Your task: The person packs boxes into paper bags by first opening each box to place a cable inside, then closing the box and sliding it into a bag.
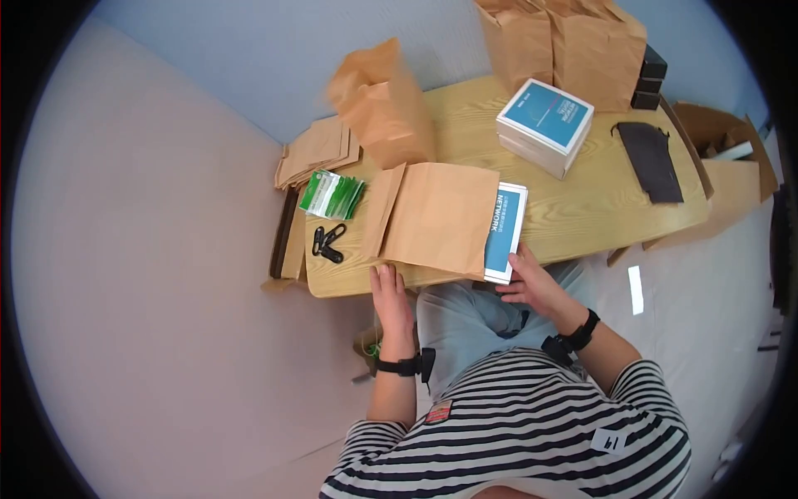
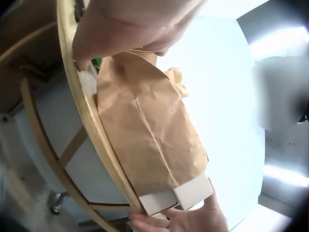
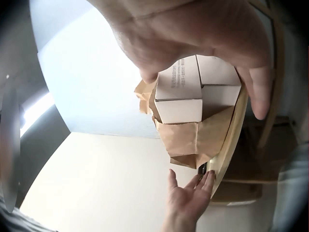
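A brown paper bag [image 1: 440,218] lies on its side at the table's near edge, its mouth toward my right hand. From that mouth sticks out a white box [image 1: 504,233] with a blue label reading NETWORK; the rest is hidden inside the bag. In the right wrist view the box end [image 3: 179,110] shows two white parts side by side. My right hand [image 1: 536,284] holds the exposed end, thumb on one side and fingers at the other. My left hand [image 1: 391,298], fingers extended, is at the table edge beside the bag's folded bottom end, holding nothing.
Another blue-and-white box [image 1: 544,125] stands at the back, before upright paper bags [image 1: 594,58]. One more bag [image 1: 386,116] stands behind the lying one, near flat bags [image 1: 320,150], green packets [image 1: 332,195] and black clip-like items [image 1: 329,242]. A dark pouch [image 1: 651,162] lies right.
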`<state>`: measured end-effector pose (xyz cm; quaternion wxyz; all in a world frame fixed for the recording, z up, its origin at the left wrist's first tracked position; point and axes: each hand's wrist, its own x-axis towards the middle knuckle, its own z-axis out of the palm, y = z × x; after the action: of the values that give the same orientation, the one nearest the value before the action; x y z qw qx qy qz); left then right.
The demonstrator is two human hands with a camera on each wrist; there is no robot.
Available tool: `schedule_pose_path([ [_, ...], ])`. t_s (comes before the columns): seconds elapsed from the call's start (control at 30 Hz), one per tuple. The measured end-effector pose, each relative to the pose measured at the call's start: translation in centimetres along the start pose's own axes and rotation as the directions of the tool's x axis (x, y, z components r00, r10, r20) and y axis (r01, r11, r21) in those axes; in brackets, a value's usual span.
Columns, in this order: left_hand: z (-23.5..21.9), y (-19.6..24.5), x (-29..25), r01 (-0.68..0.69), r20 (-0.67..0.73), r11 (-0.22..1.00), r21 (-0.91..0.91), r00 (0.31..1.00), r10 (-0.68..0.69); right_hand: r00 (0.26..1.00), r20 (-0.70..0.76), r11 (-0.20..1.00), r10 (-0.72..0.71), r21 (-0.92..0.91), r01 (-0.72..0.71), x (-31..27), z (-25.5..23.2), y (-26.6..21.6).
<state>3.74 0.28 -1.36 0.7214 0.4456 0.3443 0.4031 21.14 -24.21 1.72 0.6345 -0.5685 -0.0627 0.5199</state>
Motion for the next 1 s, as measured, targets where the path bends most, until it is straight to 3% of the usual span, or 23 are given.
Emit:
schedule_pose_path([
  [0.07, 1.2, 0.0, 0.9, -0.008, 0.025, 0.998, -0.056, 1.000, 0.009, 1.000, -0.009, 1.000, -0.012, -0.009, 0.012, 0.2, 0.2, 0.5],
  [0.17, 3.3, -0.2, 1.7, -0.037, -0.019, 0.989, -0.146, 0.999, 0.034, 0.996, 0.072, 0.992, -0.056, 0.120, 0.047, 1.1, -0.3, 1.3],
  [0.27, 4.3, -0.2, 1.6, 0.044, 0.056, 0.985, -0.166, 0.998, -0.035, 0.997, 0.068, 0.997, -0.023, 0.071, 0.018, 0.9, 0.1, 1.2],
  [0.43, 4.6, -1.2, 0.7, 0.089, 0.079, 0.961, -0.262, 0.994, -0.070, 0.989, -0.015, 0.989, -0.147, -0.038, 0.146, 0.8, -0.2, 2.4],
  [0.6, 5.3, -1.0, -1.0, 0.104, 0.149, 0.919, -0.380, 0.988, -0.050, 0.972, 0.065, 0.973, -0.227, -0.020, 0.229, 1.0, -1.3, 4.0],
  [0.67, 5.7, -1.0, -1.5, 0.076, 0.096, 0.924, -0.375, 0.994, -0.043, 0.925, 0.031, 0.925, -0.379, 0.030, 0.378, 0.6, -0.8, 4.2],
  [0.7, 5.5, -1.7, -1.4, 0.078, 0.097, 0.923, -0.377, 0.994, -0.044, 0.925, 0.029, 0.925, -0.379, 0.028, 0.378, 0.6, -0.9, 4.3],
  [0.77, 5.1, -3.0, -1.3, 0.211, 0.213, 0.821, -0.530, 0.971, -0.112, 0.914, 0.024, 0.913, -0.406, 0.067, 0.403, 0.5, -0.9, 4.2],
  [1.0, 7.4, -2.7, -3.1, 0.275, 0.281, 0.778, -0.565, 0.951, -0.131, 0.880, 0.022, 0.880, -0.475, -0.007, 0.475, -0.6, 0.6, 2.1],
])
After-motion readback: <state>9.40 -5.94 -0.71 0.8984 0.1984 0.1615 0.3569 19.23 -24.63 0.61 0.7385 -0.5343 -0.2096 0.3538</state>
